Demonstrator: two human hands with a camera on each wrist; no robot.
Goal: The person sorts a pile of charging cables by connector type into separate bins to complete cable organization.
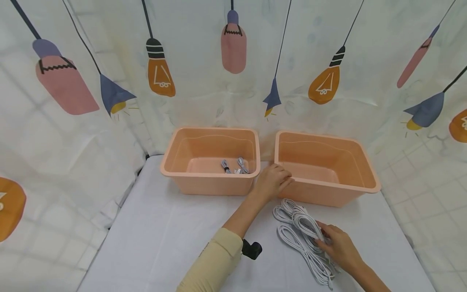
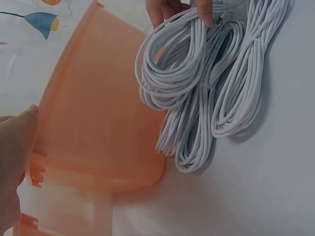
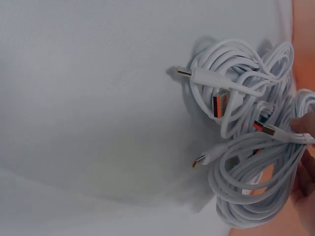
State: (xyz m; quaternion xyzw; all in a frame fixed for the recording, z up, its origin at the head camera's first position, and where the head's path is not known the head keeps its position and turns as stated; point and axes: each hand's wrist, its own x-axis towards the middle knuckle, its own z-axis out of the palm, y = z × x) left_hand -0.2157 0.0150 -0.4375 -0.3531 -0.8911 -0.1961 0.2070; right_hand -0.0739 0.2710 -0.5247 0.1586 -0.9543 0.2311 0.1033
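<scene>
At the front left corner of the right-hand peach plastic bin (image 1: pixel 328 192), my left hand (image 1: pixel 270 181) grips the rim, with the thumb on the outer side in the left wrist view. My right hand (image 1: pixel 339 246) pinches a coiled white USB cable (image 2: pixel 172 73) between thumb and fingers. The coil is raised over more bundled white cables (image 2: pixel 246 93) on the table, in front of that bin. Metal plugs (image 3: pixel 266 129), some with orange inside, stick out of the bundles in the right wrist view.
To the left stands a second peach bin (image 1: pixel 209 185) with a few small grey-white cable bundles (image 1: pixel 242 165) inside. A white cloth (image 1: pixel 146 239) covers the table. Behind the bins hangs a curtain (image 1: pixel 204 101) printed with lamps. A black device (image 1: pixel 251 249) sits by the left sleeve cuff.
</scene>
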